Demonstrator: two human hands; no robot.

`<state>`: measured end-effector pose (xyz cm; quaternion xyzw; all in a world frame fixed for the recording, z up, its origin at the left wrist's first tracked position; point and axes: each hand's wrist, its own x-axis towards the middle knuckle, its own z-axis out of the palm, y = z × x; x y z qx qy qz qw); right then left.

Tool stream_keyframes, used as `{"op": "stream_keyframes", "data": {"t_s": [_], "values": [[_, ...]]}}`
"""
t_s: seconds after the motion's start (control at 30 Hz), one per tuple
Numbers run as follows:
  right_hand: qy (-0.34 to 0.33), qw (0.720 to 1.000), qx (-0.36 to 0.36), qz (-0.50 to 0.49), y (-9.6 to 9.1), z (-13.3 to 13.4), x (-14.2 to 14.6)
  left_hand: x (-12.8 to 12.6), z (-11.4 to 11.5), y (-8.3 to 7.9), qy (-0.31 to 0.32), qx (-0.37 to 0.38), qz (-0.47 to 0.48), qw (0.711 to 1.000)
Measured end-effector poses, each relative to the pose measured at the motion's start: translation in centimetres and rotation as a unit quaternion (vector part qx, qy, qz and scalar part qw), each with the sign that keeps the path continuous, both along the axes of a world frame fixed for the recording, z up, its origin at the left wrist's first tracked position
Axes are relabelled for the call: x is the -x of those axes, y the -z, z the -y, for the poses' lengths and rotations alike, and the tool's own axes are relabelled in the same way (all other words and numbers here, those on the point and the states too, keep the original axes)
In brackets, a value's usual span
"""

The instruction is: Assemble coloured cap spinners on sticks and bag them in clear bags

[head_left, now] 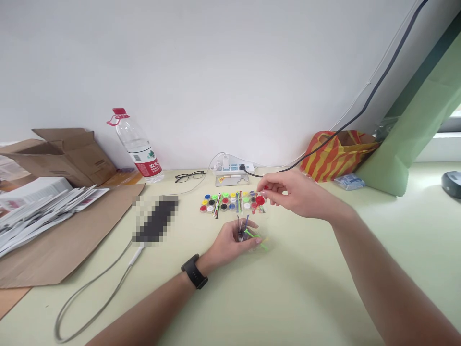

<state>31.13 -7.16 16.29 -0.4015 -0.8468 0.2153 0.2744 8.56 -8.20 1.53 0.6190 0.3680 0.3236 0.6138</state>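
My left hand (232,239) is closed around a small clear container (243,236), with its fingers wrapped about the sides. Thin black, blue and bright green plastic sticks (251,234) poke out of it at different angles. Farther back and to the right, my right hand (286,192) is raised in a pinch with a small red piece (260,200) at its fingertips. Just beyond my hands lie rows of small round pots with coloured lids (225,200), in red, yellow, green, blue, black and white. Bundles of coloured sticks (217,205) lie among them.
Behind the pots are a flat tray (232,180) and a power strip (234,168). Glasses (189,176), a water bottle (139,149), a cardboard box (72,158) and a blurred-out dark device on a cable (90,274) are leftward. A striped bag (334,154) stands right.
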Motion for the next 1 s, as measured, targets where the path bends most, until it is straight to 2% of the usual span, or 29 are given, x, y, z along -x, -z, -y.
{"op": "stream_keyframes", "data": {"t_s": [0.07, 0.2, 0.47, 0.6, 0.83, 1.0], "values": [[-0.007, 1.0, 0.011, 0.005, -0.1, 0.0, -0.3, 0.0, 0.0, 0.0, 0.0, -0.004, -0.008, 1.0], [0.019, 1.0, -0.004, 0.016, -0.3, 0.2, -0.8, 0.0, 0.1, -0.2, -0.006, -0.001, -0.008, 1.0], [0.011, 0.997, -0.064, 0.035, -0.2, 0.3, -0.3, 0.0, 0.0, -0.2, 0.0, 0.0, -0.002, 1.0], [0.034, 0.993, -0.097, 0.063, 0.0, 0.5, 0.5, -0.1, 0.2, -0.3, -0.001, -0.008, -0.003, 1.0], [0.064, 0.986, -0.096, 0.123, 0.4, 1.3, 1.6, -0.4, 1.3, -0.9, -0.062, -0.114, -0.054, 0.99], [0.083, 0.976, -0.113, 0.165, 0.4, 2.4, 2.3, -0.4, 1.5, -1.6, -0.077, -0.191, -0.105, 0.973]]}}
